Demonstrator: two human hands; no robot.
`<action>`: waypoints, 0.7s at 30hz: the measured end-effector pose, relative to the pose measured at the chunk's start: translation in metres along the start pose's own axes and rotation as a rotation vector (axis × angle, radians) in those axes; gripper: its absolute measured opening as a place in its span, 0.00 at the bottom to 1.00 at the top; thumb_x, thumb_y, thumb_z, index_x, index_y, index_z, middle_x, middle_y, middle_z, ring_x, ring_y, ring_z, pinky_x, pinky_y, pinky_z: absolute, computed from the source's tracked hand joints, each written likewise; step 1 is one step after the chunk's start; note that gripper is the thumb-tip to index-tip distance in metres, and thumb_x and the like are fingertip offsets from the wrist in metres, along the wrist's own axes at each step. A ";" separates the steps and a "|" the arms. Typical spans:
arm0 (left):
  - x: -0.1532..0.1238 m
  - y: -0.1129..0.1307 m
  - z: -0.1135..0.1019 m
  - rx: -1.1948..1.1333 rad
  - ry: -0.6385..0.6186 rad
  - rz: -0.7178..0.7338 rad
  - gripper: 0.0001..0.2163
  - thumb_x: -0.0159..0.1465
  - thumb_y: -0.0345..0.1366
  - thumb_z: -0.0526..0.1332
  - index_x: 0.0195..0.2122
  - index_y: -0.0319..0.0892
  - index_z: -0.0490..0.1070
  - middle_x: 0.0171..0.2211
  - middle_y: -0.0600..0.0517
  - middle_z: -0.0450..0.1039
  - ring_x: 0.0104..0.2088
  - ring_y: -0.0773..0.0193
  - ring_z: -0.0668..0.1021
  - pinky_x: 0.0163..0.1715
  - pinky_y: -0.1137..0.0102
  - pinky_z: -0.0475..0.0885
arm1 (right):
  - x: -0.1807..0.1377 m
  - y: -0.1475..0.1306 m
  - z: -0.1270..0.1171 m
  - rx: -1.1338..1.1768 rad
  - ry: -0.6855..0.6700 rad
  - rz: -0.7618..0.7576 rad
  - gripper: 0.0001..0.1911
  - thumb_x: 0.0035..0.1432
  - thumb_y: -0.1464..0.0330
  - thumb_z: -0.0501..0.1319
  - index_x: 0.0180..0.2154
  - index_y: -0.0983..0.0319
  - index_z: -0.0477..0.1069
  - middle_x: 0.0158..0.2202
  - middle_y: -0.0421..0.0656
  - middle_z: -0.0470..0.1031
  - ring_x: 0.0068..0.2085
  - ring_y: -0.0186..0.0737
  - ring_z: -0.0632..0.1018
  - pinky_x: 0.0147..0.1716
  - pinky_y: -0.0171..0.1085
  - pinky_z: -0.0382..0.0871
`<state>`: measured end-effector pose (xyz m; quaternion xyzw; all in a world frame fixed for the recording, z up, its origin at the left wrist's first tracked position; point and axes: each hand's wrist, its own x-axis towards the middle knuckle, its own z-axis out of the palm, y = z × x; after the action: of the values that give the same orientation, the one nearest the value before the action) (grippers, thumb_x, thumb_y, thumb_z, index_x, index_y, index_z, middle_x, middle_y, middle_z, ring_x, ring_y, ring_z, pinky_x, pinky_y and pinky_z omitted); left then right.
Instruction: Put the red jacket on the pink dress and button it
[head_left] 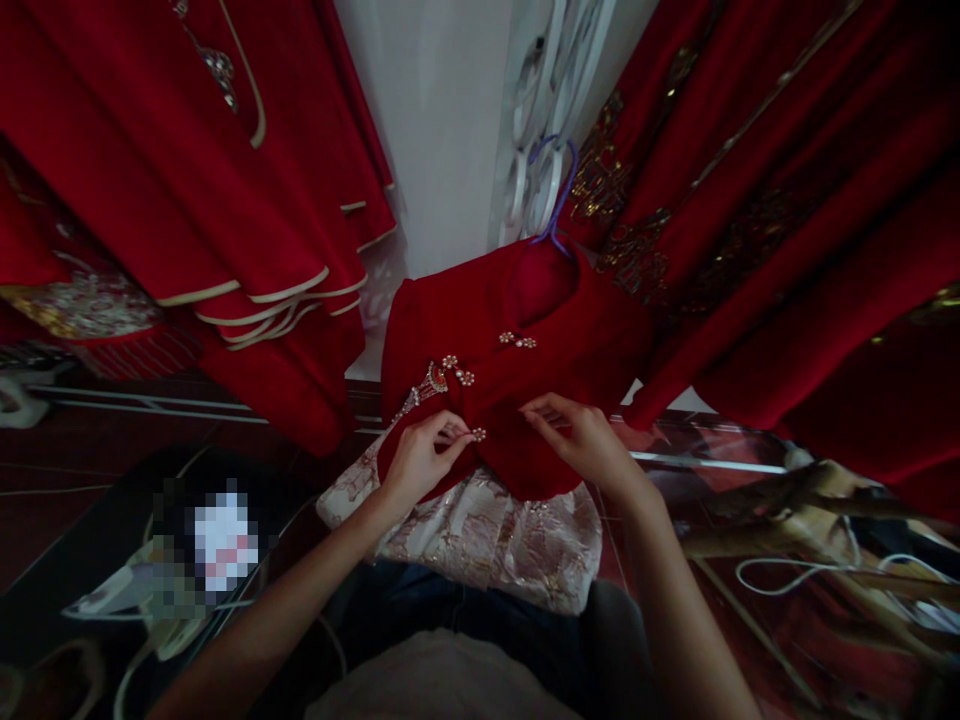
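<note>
A red garment (480, 300) hangs before me on a purple hanger (556, 215). Along its front are jewelled flower clasps (517, 341) and a fan-shaped ornament (435, 377) with beaded strands. My left hand (424, 455) is at the lower front edge, thumb and forefinger pinching a small jewelled flower clasp (478, 435). Slightly to the right, my right hand (581, 435) is held over the red cloth with thumb and fingertips drawn together in a pinch. Whatever is between those fingertips is too small to make out. Below the red cloth, a pale brocade fabric (495, 530) spreads over my lap.
Red garments with pale piping (247, 230) hang on the left, and sequined red garments (750, 230) on the right. A white openwork panel (525, 180) stands behind the hanger. Wooden pieces (795, 510) with a white cord lie at right; a dark surface (97, 530) is at lower left.
</note>
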<state>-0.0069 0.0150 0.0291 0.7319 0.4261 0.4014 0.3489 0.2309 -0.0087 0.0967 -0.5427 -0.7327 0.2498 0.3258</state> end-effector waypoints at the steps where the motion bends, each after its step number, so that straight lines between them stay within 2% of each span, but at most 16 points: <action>1: 0.002 0.001 -0.002 0.026 -0.018 0.011 0.06 0.62 0.39 0.62 0.35 0.43 0.71 0.32 0.54 0.76 0.33 0.68 0.79 0.35 0.72 0.78 | -0.001 0.000 -0.002 -0.005 0.007 0.000 0.11 0.64 0.63 0.55 0.41 0.58 0.74 0.39 0.44 0.80 0.40 0.41 0.81 0.42 0.40 0.75; 3: 0.010 0.003 -0.011 0.115 -0.002 0.055 0.08 0.61 0.41 0.64 0.36 0.43 0.70 0.32 0.54 0.75 0.31 0.68 0.77 0.32 0.72 0.76 | -0.002 -0.001 -0.005 -0.020 0.018 0.003 0.11 0.64 0.63 0.55 0.41 0.58 0.74 0.39 0.43 0.80 0.40 0.40 0.81 0.42 0.39 0.75; 5: 0.023 0.007 -0.025 0.231 0.089 0.117 0.09 0.61 0.41 0.64 0.38 0.42 0.69 0.33 0.53 0.72 0.31 0.69 0.74 0.32 0.72 0.74 | -0.003 -0.003 -0.008 -0.036 0.029 0.008 0.10 0.64 0.63 0.56 0.41 0.58 0.74 0.39 0.43 0.80 0.40 0.40 0.81 0.41 0.38 0.75; 7: 0.039 0.012 -0.043 0.347 0.168 0.185 0.09 0.63 0.40 0.61 0.42 0.43 0.70 0.34 0.52 0.69 0.32 0.68 0.72 0.34 0.71 0.72 | -0.004 -0.004 -0.011 -0.044 0.035 0.013 0.10 0.64 0.63 0.56 0.41 0.58 0.74 0.38 0.42 0.80 0.40 0.39 0.81 0.41 0.38 0.75; 8: 0.047 0.016 -0.051 0.409 0.163 0.230 0.08 0.64 0.39 0.60 0.42 0.43 0.70 0.35 0.52 0.68 0.34 0.67 0.72 0.37 0.70 0.72 | -0.004 -0.004 -0.012 -0.046 0.036 0.013 0.10 0.64 0.63 0.56 0.41 0.58 0.74 0.38 0.42 0.80 0.40 0.39 0.81 0.41 0.38 0.75; 11: 0.065 0.025 -0.067 0.625 0.002 0.400 0.08 0.65 0.37 0.58 0.43 0.46 0.73 0.40 0.50 0.68 0.41 0.62 0.70 0.42 0.66 0.70 | -0.005 -0.004 -0.014 -0.046 0.041 0.004 0.11 0.64 0.62 0.56 0.41 0.58 0.74 0.38 0.42 0.80 0.40 0.40 0.81 0.40 0.38 0.75; 13: 0.072 0.030 -0.068 0.744 -0.097 0.493 0.10 0.65 0.36 0.58 0.46 0.47 0.74 0.45 0.48 0.66 0.45 0.58 0.68 0.44 0.64 0.69 | -0.005 -0.004 -0.014 -0.038 0.045 -0.004 0.11 0.64 0.62 0.56 0.41 0.58 0.75 0.38 0.43 0.80 0.40 0.40 0.81 0.40 0.39 0.75; 17: 0.082 0.033 -0.059 0.891 -0.136 0.579 0.10 0.65 0.33 0.57 0.46 0.42 0.74 0.52 0.42 0.63 0.52 0.51 0.66 0.51 0.56 0.66 | -0.006 -0.005 -0.015 -0.023 0.042 -0.006 0.11 0.64 0.62 0.56 0.41 0.58 0.75 0.38 0.43 0.80 0.40 0.40 0.81 0.41 0.39 0.76; 21: 0.097 0.034 -0.060 0.928 -0.212 0.630 0.07 0.65 0.32 0.57 0.38 0.39 0.75 0.51 0.42 0.65 0.53 0.50 0.66 0.55 0.51 0.62 | -0.007 -0.004 -0.018 -0.013 0.039 -0.005 0.11 0.64 0.62 0.56 0.41 0.58 0.74 0.38 0.43 0.80 0.39 0.40 0.81 0.41 0.39 0.75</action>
<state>-0.0181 0.0993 0.1125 0.9365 0.2817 0.1810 -0.1047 0.2430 -0.0167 0.1102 -0.5480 -0.7292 0.2335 0.3369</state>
